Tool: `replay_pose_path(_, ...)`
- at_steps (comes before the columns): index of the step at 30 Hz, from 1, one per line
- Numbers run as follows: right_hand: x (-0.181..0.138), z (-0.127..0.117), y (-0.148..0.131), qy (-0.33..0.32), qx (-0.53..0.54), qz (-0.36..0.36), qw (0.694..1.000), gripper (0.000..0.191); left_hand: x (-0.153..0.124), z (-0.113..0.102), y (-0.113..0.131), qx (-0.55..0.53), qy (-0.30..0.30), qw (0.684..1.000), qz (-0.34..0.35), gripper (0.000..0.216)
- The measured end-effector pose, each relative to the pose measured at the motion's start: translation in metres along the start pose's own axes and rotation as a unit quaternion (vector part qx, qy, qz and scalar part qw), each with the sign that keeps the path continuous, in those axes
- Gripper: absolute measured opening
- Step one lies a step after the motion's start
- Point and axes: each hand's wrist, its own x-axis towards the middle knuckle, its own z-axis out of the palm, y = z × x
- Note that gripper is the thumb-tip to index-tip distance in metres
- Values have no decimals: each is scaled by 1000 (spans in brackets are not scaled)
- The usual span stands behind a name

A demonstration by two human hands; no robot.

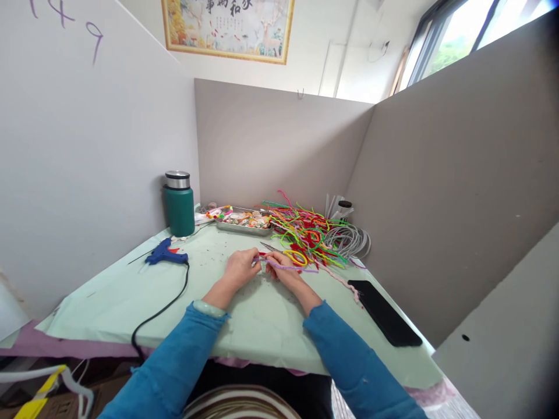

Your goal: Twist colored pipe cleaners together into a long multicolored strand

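Note:
Over the middle of the table, my left hand (242, 267) and my right hand (282, 269) are close together, fingers pinched. Between them runs a purple pipe cleaner (301, 268), whose free end sticks out to the right past my right hand. A bit of red shows just above the fingertips; I cannot tell whether it is held too. Right behind my right hand lie scissors with yellow handles (296, 257), blades pointing left. Beyond them spreads a tangled pile of coloured pipe cleaners (305, 227). My fingers hide part of the purple piece.
A blue glue gun (166, 252) with a black cord lies left, before a green bottle (179, 203). A metal tray (244, 227) of small pieces stands at the back. Grey coils (349, 240) and a black flat object (384, 312) are right. Partitions (279, 145) enclose the table.

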Motion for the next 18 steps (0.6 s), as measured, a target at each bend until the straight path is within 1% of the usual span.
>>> replay_pose_path(2,1,0,-1,-9,14,15,1000,27,0,-1,1,3,-4,1000,2,12)
replay_pose_path(5,2,1,2,-13,14,31,999,26,-1,-1,0,5,-1,1000,29,11)
replay_pose_path(7,2,3,5,-13,-6,38,999,25,-1,0,0,10,2,999,42,10)
replay_pose_path(9,0,4,7,-10,-45,30,998,24,-1,0,-1,16,2,999,42,10)
replay_pose_path(13,-3,4,3,26,-143,-41,989,22,0,2,-2,25,6,999,38,10)
replay_pose_path(16,-5,4,-3,70,-204,-97,971,24,0,3,-2,28,12,999,43,11)
replay_pose_path(18,-4,3,-5,97,-242,-119,958,23,-1,4,-2,31,12,999,43,12)
